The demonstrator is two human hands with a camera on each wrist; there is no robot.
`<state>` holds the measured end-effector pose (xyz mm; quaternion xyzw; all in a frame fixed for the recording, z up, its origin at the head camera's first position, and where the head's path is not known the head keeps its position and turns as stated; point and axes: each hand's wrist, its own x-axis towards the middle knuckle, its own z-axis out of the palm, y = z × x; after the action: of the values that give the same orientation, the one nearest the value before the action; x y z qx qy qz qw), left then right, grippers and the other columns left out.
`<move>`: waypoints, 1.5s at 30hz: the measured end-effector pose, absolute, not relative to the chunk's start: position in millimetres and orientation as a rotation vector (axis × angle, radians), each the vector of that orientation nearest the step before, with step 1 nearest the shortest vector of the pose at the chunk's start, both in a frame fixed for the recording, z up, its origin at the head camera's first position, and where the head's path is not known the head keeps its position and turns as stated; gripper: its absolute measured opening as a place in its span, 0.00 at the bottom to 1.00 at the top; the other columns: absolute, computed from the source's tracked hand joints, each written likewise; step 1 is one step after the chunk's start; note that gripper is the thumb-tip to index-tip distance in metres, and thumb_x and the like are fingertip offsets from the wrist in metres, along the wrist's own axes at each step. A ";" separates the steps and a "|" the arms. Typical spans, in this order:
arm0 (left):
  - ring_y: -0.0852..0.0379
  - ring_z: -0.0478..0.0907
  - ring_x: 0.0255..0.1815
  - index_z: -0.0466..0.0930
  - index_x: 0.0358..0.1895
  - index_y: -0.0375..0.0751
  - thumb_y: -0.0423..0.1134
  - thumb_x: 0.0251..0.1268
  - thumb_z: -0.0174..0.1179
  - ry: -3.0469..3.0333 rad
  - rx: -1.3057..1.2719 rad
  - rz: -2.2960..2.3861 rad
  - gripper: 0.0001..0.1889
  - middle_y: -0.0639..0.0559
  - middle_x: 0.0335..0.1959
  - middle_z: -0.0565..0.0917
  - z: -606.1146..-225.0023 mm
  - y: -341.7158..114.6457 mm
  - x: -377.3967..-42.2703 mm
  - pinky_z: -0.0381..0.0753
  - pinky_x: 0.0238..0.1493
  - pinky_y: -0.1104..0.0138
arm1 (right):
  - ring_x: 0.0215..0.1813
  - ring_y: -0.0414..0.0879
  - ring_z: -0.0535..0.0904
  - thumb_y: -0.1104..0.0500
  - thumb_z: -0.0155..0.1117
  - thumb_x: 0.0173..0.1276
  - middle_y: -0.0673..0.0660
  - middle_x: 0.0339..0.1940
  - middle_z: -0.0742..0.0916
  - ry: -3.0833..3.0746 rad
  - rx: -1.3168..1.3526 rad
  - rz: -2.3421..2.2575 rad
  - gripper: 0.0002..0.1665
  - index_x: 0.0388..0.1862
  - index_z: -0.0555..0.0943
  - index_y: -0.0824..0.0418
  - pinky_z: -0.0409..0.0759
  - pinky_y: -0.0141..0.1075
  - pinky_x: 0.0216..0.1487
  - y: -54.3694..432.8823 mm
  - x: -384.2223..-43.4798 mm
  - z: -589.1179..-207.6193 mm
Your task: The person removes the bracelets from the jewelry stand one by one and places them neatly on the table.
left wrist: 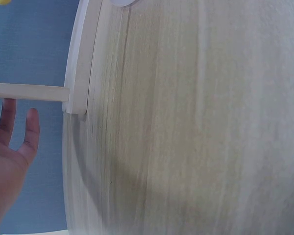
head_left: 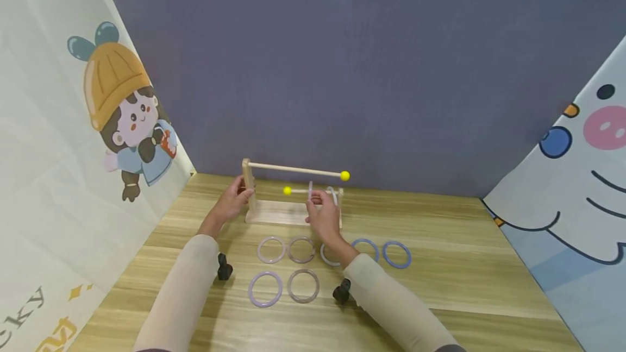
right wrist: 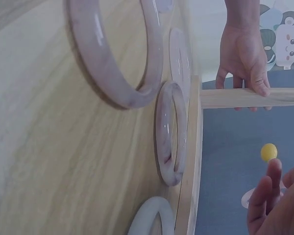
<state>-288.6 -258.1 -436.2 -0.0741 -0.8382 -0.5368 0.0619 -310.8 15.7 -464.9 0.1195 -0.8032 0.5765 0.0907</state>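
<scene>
A wooden rack has a tall left post, a long upper rod and a shorter lower rod, both rods tipped with yellow balls. My left hand grips the tall post, thumb in front and fingers behind, as the right wrist view also shows. With my right hand I pinch a pale pinkish bangle, seen edge-on at the lower rod just inboard of its yellow ball. Another pale bangle hangs on that rod near the short right post.
Several bangles lie flat in front of the rack: a lilac one, a brownish one, a blue one and others in the row behind. My right forearm partly covers that back row. A dark blue wall panel stands behind the rack.
</scene>
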 end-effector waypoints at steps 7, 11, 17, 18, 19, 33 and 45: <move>0.39 0.75 0.60 0.59 0.73 0.27 0.33 0.81 0.48 -2.546 -0.220 -1.613 0.24 0.22 0.65 0.72 -431.7 -256.2 -285.9 0.77 0.52 0.65 | 0.19 0.39 0.81 0.65 0.62 0.73 0.64 0.48 0.89 -2.394 0.362 1.714 0.16 0.58 0.80 0.61 0.83 0.32 0.22 10.9 -310.5 -462.8; 0.37 0.75 0.59 0.60 0.73 0.27 0.33 0.81 0.48 -2.532 -0.220 -1.617 0.24 0.24 0.64 0.73 -434.2 -256.6 -287.1 0.77 0.51 0.65 | 0.19 0.39 0.81 0.65 0.62 0.73 0.64 0.48 0.89 -2.391 0.379 1.745 0.16 0.58 0.80 0.62 0.84 0.33 0.22 7.6 -309.6 -460.9; 0.30 0.73 0.61 0.60 0.72 0.26 0.33 0.81 0.48 -2.520 -0.229 -1.638 0.23 0.24 0.63 0.73 -436.4 -257.3 -288.1 0.75 0.50 0.67 | 0.19 0.39 0.81 0.65 0.63 0.72 0.64 0.47 0.88 -2.383 0.397 1.778 0.16 0.58 0.80 0.62 0.84 0.33 0.23 2.4 -310.3 -460.4; 0.30 0.73 0.61 0.60 0.72 0.26 0.32 0.81 0.48 -2.518 -0.227 -1.644 0.23 0.23 0.63 0.73 -436.5 -257.3 -288.2 0.75 0.50 0.67 | 0.19 0.38 0.80 0.65 0.63 0.72 0.64 0.48 0.88 -2.385 0.398 1.780 0.16 0.58 0.80 0.62 0.84 0.33 0.23 1.5 -310.6 -460.6; 0.29 0.72 0.62 0.60 0.72 0.26 0.32 0.81 0.48 -2.518 -0.223 -1.647 0.23 0.23 0.63 0.73 -436.5 -257.3 -288.3 0.75 0.50 0.67 | 0.19 0.38 0.80 0.65 0.63 0.72 0.64 0.48 0.89 -2.387 0.401 1.776 0.17 0.58 0.80 0.63 0.84 0.33 0.23 0.6 -311.2 -461.1; 0.38 0.74 0.58 0.60 0.72 0.27 0.33 0.81 0.48 -2.525 -0.221 -1.608 0.23 0.22 0.64 0.73 -434.1 -257.6 -288.1 0.75 0.50 0.66 | 0.18 0.37 0.79 0.66 0.65 0.71 0.63 0.46 0.90 -2.363 0.458 1.797 0.16 0.56 0.82 0.60 0.84 0.33 0.22 -18.1 -313.2 -460.4; 0.34 0.74 0.61 0.57 0.75 0.28 0.33 0.81 0.48 -2.553 -0.203 -1.607 0.25 0.22 0.65 0.72 -432.3 -256.3 -285.6 0.76 0.51 0.65 | 0.15 0.35 0.78 0.63 0.66 0.71 0.63 0.46 0.91 -2.399 0.501 1.771 0.15 0.56 0.82 0.61 0.82 0.32 0.19 -32.2 -309.0 -455.5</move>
<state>-285.6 -256.3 -432.3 -0.0670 -0.8429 -0.5305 0.0590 -309.0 -32.2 -455.5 0.1654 -0.7919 0.5848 0.0590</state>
